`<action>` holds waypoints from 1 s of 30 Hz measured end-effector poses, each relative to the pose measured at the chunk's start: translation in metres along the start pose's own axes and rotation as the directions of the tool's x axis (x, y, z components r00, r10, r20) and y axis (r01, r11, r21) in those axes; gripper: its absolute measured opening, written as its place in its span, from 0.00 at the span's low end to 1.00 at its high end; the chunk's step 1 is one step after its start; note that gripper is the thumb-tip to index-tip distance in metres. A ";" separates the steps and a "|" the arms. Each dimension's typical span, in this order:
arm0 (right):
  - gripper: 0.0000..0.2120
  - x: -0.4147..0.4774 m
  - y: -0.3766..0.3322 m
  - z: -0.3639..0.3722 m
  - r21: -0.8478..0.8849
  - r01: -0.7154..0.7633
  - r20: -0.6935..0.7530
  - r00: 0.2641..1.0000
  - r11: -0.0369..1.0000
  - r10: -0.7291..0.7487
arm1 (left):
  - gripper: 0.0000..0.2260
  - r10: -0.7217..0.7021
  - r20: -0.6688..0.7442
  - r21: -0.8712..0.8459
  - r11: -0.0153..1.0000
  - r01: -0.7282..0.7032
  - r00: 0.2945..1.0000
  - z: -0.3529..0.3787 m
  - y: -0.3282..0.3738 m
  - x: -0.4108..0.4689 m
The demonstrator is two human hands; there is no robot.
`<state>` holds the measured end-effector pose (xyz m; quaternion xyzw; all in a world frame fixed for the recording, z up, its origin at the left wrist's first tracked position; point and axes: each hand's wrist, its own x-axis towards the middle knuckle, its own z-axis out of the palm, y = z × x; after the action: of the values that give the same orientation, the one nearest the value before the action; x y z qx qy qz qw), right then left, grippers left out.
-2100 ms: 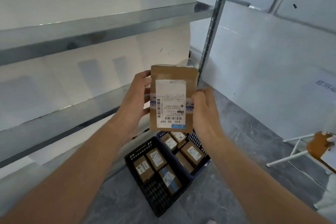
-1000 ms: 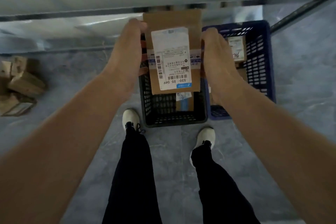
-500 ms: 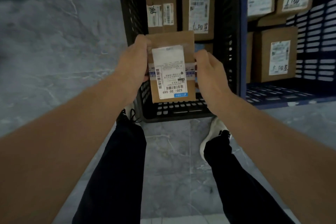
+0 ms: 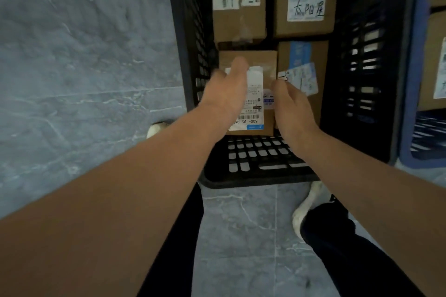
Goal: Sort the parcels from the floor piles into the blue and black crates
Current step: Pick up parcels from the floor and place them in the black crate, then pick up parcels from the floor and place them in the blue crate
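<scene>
The parcel [image 4: 256, 100] is laid label-up in the black crate [image 4: 260, 176] – squared into the gap beside other parcels [image 4: 239, 29], presumably to pack flush – with the left hand [image 4: 226, 94] spread loosely above and the right hand [image 4: 293, 108] at its edge, grip indiscernible.

Both your bare arms reach in from the lower corners of the frame and converge just above its centre. Your left forearm [image 4: 115, 200] fills much of the lower left, and your right forearm [image 4: 376, 190] comes up from the lower right. Your left hand [image 4: 226, 91] is blurred, with its back to the camera. Its fingers [image 4: 239, 65] are straight and loosely spread, pointing toward the top of the frame. Your right hand [image 4: 293, 106] sits just beside it and a little lower, also back up. Its fingers bend down at the knuckles and out of sight, so you cannot tell its grip. The two hands do not touch.
</scene>
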<state>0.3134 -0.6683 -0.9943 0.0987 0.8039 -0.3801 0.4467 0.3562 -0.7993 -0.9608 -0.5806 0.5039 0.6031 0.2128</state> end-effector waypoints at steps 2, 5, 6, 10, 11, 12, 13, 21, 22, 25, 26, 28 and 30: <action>0.14 0.007 0.005 0.005 -0.018 0.029 -0.025 0.999 0.999 -0.029 | 0.40 -0.026 -0.004 -0.024 0.999 0.026 1.000 0.004 -0.005 0.012; 0.15 0.017 0.011 0.011 -0.032 0.051 -0.038 0.998 0.998 -0.052 | 0.42 -0.036 -0.014 -0.045 0.998 0.036 0.999 0.008 -0.012 0.031; 0.16 0.022 0.014 0.014 -0.047 0.047 -0.030 0.998 0.998 -0.048 | 0.42 -0.037 -0.022 -0.056 0.998 0.036 0.999 0.009 -0.014 0.038; 0.19 0.033 0.019 0.017 -0.058 -0.002 -0.009 1.000 0.998 0.002 | 0.46 -0.037 -0.041 -0.092 0.995 0.033 0.998 0.015 -0.017 0.047; 0.21 0.035 0.020 0.016 -0.061 -0.009 -0.005 1.000 0.998 0.009 | 0.46 -0.041 -0.051 -0.091 0.995 0.036 0.998 0.016 -0.018 0.048; 0.22 0.034 0.019 0.016 -0.067 -0.016 -0.001 1.000 0.998 0.016 | 0.46 -0.048 -0.065 -0.088 0.995 0.042 0.997 0.018 -0.019 0.049; 0.23 0.031 0.017 0.015 -0.075 -0.022 0.002 1.000 0.997 0.022 | 0.46 -0.052 -0.073 -0.093 0.995 0.045 0.996 0.020 -0.022 0.051; 0.17 -0.037 -0.046 0.006 0.100 0.040 -0.034 0.999 0.994 -0.037 | 0.32 0.018 0.004 -0.147 0.989 -0.017 1.000 0.000 0.019 -0.024; 0.17 -0.050 -0.058 0.004 0.120 0.047 -0.023 0.999 0.992 -0.044 | 0.30 0.033 0.034 -0.157 0.987 -0.027 0.999 -0.007 0.028 -0.040; 0.16 -0.088 -0.103 -0.006 0.188 0.062 -0.005 0.998 0.980 -0.062 | 0.28 0.072 0.064 -0.166 0.984 -0.060 0.995 -0.026 0.055 -0.087; 0.17 -0.101 -0.118 -0.011 0.204 0.062 -0.006 0.998 0.977 -0.062 | 0.26 0.086 0.061 -0.165 0.983 -0.075 0.994 -0.032 0.065 -0.104; 0.16 -0.131 -0.149 -0.022 0.235 0.075 -0.010 0.997 0.969 -0.074 | 0.22 0.096 0.066 -0.168 0.982 -0.084 0.993 -0.045 0.084 -0.139; 0.14 -0.164 -0.176 -0.031 0.261 0.087 -0.017 0.996 0.961 -0.086 | 0.16 0.096 0.072 -0.174 0.981 -0.083 0.993 -0.061 0.104 -0.183</action>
<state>0.3010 -0.7389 -0.7628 0.1227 0.7516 -0.5016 0.4104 0.3417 -0.8331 -0.7446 -0.5489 0.4671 0.6757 0.1548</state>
